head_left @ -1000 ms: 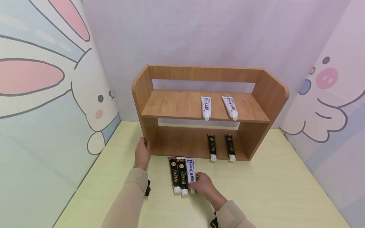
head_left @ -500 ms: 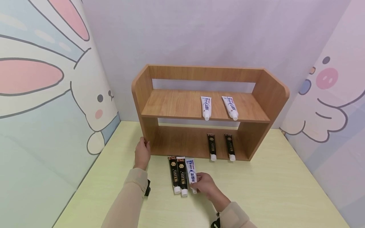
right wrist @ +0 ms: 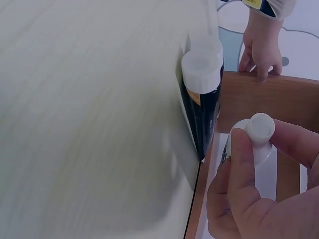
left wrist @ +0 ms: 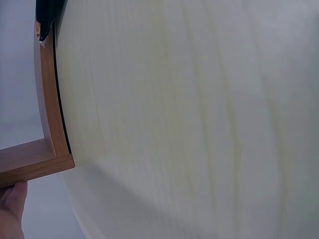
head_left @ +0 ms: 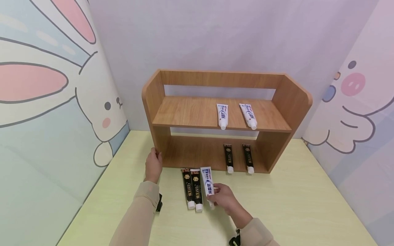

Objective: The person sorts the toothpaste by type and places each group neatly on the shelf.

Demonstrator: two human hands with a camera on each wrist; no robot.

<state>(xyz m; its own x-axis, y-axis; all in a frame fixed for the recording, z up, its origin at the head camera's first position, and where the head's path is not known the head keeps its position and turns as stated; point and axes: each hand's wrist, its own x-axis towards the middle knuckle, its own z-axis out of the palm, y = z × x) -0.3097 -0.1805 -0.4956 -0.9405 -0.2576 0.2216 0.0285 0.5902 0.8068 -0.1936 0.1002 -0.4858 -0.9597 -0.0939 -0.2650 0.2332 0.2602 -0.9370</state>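
Note:
My right hand (head_left: pixel 225 199) pinches a white and blue toothpaste tube (head_left: pixel 207 181) near its cap end, between thumb and fingers. In the right wrist view its white cap (right wrist: pixel 260 128) points at the camera. Just left of it, two black toothpaste tubes (head_left: pixel 188 188) with white caps lie side by side on the table, in front of the wooden shelf (head_left: pixel 215 74). My left hand (head_left: pixel 153 166) grips the front edge of the shelf's left side panel, low down; in the left wrist view only part of that hand (left wrist: pixel 12 211) shows at the panel.
Two white toothpaste tubes (head_left: pixel 222 116) lie on the upper board, toward the right. On the lower board, two black toothpaste tubes (head_left: pixel 228 159) lie below them, caps forward. The pale yellow table (head_left: pixel 295 205) runs between cartoon-printed side walls (head_left: pixel 37 160).
My right hand has drawn the white tube slightly to the right, away from the black pair, and raised it toward the shelf. The left hand stays on the side panel.

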